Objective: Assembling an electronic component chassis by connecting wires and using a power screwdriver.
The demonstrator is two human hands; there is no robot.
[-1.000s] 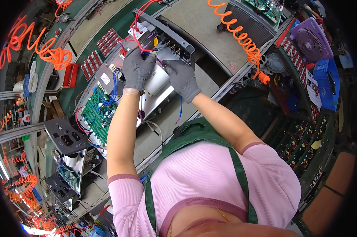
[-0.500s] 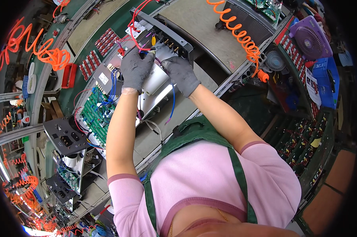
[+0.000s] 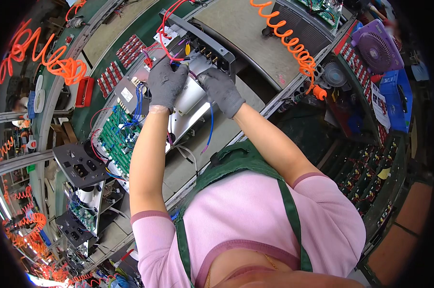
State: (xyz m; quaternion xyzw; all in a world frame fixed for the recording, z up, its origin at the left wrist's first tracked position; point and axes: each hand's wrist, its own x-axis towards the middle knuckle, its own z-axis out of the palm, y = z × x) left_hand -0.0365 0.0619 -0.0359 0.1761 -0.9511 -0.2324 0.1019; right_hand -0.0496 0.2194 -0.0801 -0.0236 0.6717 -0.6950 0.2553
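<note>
- You can read no wording from here; it is all too small.
- Far left of you, a white label [image 3: 126, 95] with fine dark print sits on a grey plate [image 3: 123, 87].
- Straight ahead, a small dark mark [image 3: 186, 88] stands on the white cylinder [image 3: 188, 99].
- To your far right, a white printed sheet [image 3: 380, 107] hangs beside the blue bin [image 3: 395, 89].

Lamps [image 3: 0, 197]: white glare, left
Chassis [image 3: 186, 124]: silvery sheen
Shirt [image 3: 250, 216]: bright, softly lit
Rack [image 3: 366, 180]: dim, right
Rail [image 3: 100, 22]: bowed by lens, far left
Corners: black
</note>
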